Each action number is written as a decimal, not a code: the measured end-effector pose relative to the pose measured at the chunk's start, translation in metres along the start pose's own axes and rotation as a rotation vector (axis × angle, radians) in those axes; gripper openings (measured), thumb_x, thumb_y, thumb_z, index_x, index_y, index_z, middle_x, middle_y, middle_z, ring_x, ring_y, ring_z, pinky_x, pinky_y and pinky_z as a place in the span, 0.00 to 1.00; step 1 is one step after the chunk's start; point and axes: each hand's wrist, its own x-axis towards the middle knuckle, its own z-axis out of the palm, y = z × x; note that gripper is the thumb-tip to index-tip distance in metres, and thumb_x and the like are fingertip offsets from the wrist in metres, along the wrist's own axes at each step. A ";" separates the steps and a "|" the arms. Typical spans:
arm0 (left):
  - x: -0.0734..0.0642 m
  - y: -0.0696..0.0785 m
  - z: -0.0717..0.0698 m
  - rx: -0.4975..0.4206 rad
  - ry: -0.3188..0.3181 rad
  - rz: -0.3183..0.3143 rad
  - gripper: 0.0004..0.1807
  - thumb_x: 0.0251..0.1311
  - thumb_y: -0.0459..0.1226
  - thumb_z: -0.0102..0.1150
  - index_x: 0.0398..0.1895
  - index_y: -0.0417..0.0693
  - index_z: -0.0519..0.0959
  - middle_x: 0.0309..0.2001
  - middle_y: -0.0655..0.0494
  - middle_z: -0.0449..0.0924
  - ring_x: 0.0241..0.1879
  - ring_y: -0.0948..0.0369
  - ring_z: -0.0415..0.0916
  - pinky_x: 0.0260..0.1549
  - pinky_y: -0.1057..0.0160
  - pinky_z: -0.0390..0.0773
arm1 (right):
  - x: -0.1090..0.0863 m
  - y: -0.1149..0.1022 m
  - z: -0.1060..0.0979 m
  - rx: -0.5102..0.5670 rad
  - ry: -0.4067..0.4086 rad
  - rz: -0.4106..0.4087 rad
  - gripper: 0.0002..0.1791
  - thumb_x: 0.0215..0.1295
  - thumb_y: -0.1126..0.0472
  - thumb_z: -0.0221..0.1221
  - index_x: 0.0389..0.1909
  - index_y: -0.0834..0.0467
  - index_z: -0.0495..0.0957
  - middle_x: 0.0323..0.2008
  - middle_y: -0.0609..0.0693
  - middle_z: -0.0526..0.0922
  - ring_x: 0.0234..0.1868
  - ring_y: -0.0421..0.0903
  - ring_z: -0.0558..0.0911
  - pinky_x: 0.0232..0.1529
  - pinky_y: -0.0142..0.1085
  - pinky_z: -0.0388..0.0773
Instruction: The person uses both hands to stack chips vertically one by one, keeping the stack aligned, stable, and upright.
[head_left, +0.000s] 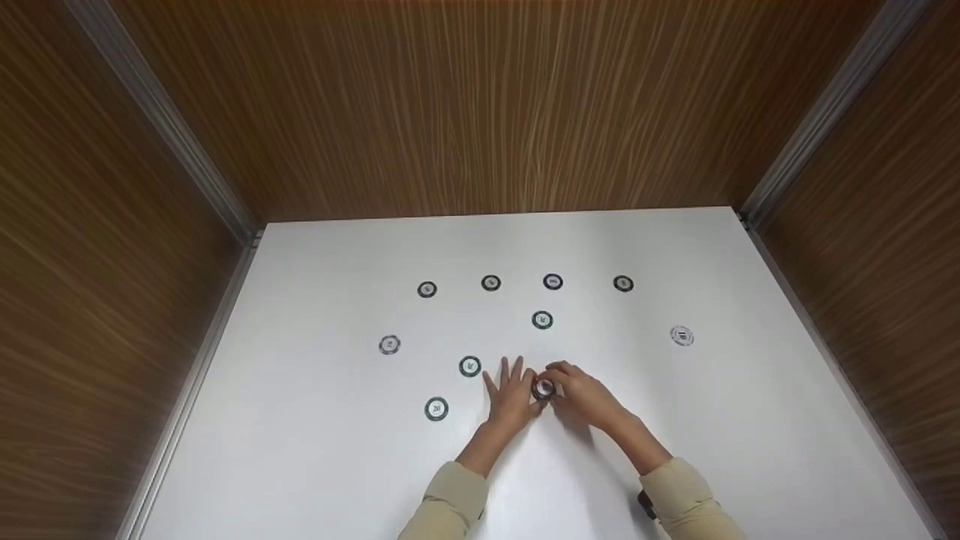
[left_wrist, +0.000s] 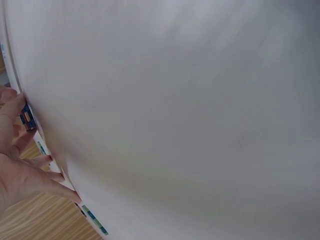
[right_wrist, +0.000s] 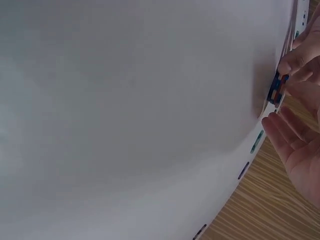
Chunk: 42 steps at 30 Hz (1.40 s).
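Note:
Close to the middle of the white table (head_left: pixel 337 450), a short stack of poker chips (head_left: pixel 544 388) stands between two bare hands. The left hand (head_left: pixel 512 399) holds the stack's left side between thumb and forefinger, its other fingers spread on the tabletop. From the right, the right hand (head_left: pixel 589 395) pinches the same stack with thumb and fingertips. Blue and orange edges show on the chip stack (left_wrist: pixel 27 119) in the left wrist view. Left of the left hand lie a green-rimmed chip (head_left: pixel 470 366) and a chip marked 20 (head_left: pixel 436 409).
Another green-rimmed chip (head_left: pixel 542 320) lies beyond the hands. Farther back is a row of dark-rimmed chips (head_left: pixel 491 283). A purple-rimmed chip (head_left: pixel 389 344) sits at left, a pale chip (head_left: pixel 682 335) at right. Wood-grain panels (head_left: pixel 480 112) enclose the back and sides.

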 end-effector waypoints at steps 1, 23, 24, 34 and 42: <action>0.000 0.000 0.000 -0.004 0.004 -0.002 0.27 0.51 0.52 0.63 0.51 0.50 0.72 0.65 0.46 0.60 0.66 0.43 0.48 0.56 0.32 0.50 | 0.000 0.003 -0.002 0.007 0.006 0.009 0.20 0.51 0.70 0.65 0.47 0.58 0.77 0.48 0.56 0.75 0.50 0.54 0.76 0.49 0.44 0.74; -0.001 -0.004 0.000 -0.060 0.036 -0.005 0.30 0.51 0.50 0.63 0.55 0.45 0.71 0.65 0.44 0.59 0.66 0.42 0.47 0.56 0.32 0.46 | -0.028 0.108 -0.059 -0.047 0.216 0.336 0.16 0.55 0.71 0.57 0.46 0.68 0.74 0.55 0.72 0.64 0.56 0.70 0.64 0.55 0.59 0.61; -0.001 -0.004 0.000 -0.060 0.035 -0.006 0.30 0.51 0.50 0.63 0.54 0.45 0.72 0.65 0.44 0.59 0.66 0.43 0.47 0.56 0.32 0.46 | -0.030 0.113 -0.061 -0.051 0.220 0.358 0.16 0.56 0.71 0.57 0.47 0.69 0.73 0.56 0.73 0.63 0.57 0.70 0.62 0.55 0.60 0.60; -0.001 -0.004 0.003 -0.072 0.016 -0.022 0.29 0.51 0.50 0.63 0.54 0.47 0.71 0.65 0.45 0.59 0.66 0.43 0.47 0.57 0.33 0.45 | -0.050 0.150 -0.070 -0.079 0.129 0.524 0.22 0.68 0.66 0.44 0.61 0.71 0.60 0.62 0.75 0.50 0.61 0.75 0.49 0.58 0.63 0.49; 0.000 -0.001 0.003 -0.061 0.002 -0.026 0.28 0.51 0.50 0.63 0.53 0.48 0.72 0.65 0.46 0.59 0.66 0.44 0.47 0.57 0.33 0.45 | -0.055 0.151 -0.067 -0.066 0.182 0.539 0.18 0.70 0.66 0.42 0.58 0.69 0.65 0.58 0.75 0.59 0.58 0.73 0.58 0.52 0.64 0.60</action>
